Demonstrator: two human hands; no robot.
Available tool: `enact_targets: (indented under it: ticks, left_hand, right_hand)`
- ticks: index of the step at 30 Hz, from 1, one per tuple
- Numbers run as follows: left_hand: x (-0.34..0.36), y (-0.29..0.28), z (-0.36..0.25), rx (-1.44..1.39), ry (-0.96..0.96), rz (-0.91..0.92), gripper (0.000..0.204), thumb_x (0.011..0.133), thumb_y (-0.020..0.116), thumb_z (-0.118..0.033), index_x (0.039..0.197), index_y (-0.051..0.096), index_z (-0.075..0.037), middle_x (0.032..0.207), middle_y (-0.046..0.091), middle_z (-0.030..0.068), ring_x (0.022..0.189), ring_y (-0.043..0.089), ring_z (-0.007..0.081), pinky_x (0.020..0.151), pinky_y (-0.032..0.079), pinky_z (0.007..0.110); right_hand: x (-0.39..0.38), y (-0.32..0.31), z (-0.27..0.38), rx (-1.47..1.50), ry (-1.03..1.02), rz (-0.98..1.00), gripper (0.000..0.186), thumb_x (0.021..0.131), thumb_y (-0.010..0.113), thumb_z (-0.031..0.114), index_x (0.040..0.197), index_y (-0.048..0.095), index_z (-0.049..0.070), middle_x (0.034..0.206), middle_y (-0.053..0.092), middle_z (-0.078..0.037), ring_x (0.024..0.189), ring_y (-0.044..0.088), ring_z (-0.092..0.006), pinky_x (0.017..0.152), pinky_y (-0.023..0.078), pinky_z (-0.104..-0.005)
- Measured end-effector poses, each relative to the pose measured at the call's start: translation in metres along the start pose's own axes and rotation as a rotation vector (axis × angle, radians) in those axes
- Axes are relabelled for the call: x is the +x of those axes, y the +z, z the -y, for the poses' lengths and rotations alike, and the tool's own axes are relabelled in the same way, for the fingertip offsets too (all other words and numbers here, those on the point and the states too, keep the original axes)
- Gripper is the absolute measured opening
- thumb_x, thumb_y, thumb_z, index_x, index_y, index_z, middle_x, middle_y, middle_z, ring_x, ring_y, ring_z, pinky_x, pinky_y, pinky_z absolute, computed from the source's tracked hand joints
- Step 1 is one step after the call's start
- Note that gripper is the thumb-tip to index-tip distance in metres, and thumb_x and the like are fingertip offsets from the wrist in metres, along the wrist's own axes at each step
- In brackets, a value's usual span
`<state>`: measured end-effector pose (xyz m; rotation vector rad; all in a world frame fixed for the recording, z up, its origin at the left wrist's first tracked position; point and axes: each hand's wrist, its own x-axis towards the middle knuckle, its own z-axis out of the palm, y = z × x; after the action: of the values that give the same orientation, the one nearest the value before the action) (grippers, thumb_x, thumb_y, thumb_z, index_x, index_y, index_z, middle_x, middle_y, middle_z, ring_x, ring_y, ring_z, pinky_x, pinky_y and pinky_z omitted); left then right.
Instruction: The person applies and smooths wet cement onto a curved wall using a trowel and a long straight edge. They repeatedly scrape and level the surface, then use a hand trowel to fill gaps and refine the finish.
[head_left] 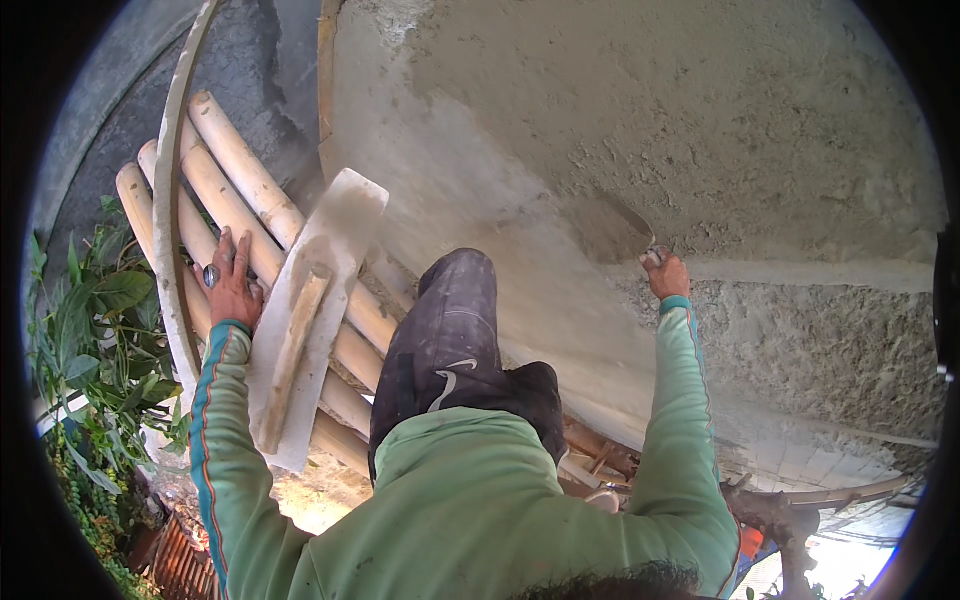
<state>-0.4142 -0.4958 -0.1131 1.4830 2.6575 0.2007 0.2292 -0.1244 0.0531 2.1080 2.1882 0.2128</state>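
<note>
Scene: I look down from the head camera at a person in a green long-sleeved top, perched on pale bamboo scaffold poles (pixel 235 200) against a grey, rough-plastered wall (pixel 760 120).
Right hand: the right hand (pixel 667 275) is clenched around the handle of a steel plastering trowel (pixel 615 230), whose blade lies flat on the wet grey plaster, just above a straight ledge in the wall.
Left hand: the left hand (pixel 232 285), a ring on one finger, rests fingers spread on the bamboo, touching the edge of a flat wooden mortar board with a long handle strip (pixel 305 320); it grips nothing that I can see.
Board: it lies tilted across the poles, smeared with plaster, near the bent knee in dark trousers (pixel 445 340).
Below: green leafy plants (pixel 90 340) lie well beneath the scaffold at left.
Risk, as I judge it: the board sits loose on round poles and could slide off if nudged; a hard push on the trowel could shift the person's balance on the bamboo.
</note>
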Motion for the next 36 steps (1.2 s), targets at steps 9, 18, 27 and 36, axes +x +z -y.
enact_targets:
  ticks: [9,18,27,36]
  left_hand:
    - [-0.006,0.002,0.002,-0.018,-0.013,-0.019,0.1,0.071,0.066,-0.01,0.161,0.027,-0.031,0.168,0.022,0.0084,0.154,0.023,0.0291,0.12,0.013,0.07]
    - [0.0,-0.002,-0.002,-0.036,0.004,-0.023,0.1,0.072,0.069,-0.009,0.161,0.027,-0.032,0.168,0.021,0.0084,0.152,0.029,0.03,0.121,0.011,0.069]
    - [-0.004,-0.002,0.0,-0.017,-0.011,-0.011,0.103,0.072,0.072,-0.01,0.162,0.025,-0.031,0.168,0.02,0.0088,0.154,0.024,0.0292,0.121,0.011,0.068]
    - [-0.003,-0.006,-0.004,-0.008,-0.011,0.003,0.1,0.074,0.07,-0.011,0.161,0.026,-0.03,0.169,0.019,0.0075,0.154,0.023,0.0282,0.12,0.013,0.069]
  right_hand:
    - [0.01,-0.032,0.01,0.907,-0.068,-0.07,0.036,0.099,0.064,0.032,0.115,0.07,0.001,0.09,0.07,-0.008,0.078,0.065,-0.0185,0.071,0.052,-0.0323]
    - [0.053,0.069,0.033,0.645,0.028,0.259,0.038,0.096,0.066,0.038,0.118,0.071,0.008,0.092,0.072,-0.011,0.084,0.069,-0.0258,0.073,0.056,-0.0379]
    - [0.016,-0.055,0.014,0.329,0.016,-0.208,0.042,0.091,0.071,0.042,0.117,0.072,0.01,0.108,0.074,-0.019,0.106,0.069,-0.0406,0.09,0.053,-0.0464]
    - [0.021,-0.115,-0.048,0.814,-0.08,-0.287,0.035,0.098,0.067,0.032,0.116,0.069,0.002,0.079,0.064,-0.002,0.067,0.054,-0.009,0.06,0.046,-0.028]
